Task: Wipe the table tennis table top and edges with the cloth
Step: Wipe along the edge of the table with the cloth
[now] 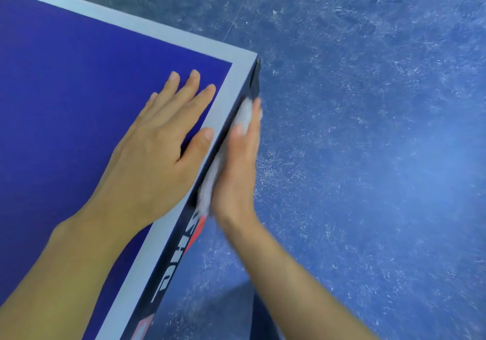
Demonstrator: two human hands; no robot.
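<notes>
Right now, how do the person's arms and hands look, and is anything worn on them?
Both arms are bare. The left hand and right hand carry no glove, ring or watch, and no sleeve is in view. The nails look short and unpainted.

I see a blue floor (368, 103) from 12 to 5 o'clock, mottled all over with pale scuffs. It looks brightest toward 3 o'clock and greyer toward 12 o'clock, where a thin pale scratch (232, 22) runs.
</notes>
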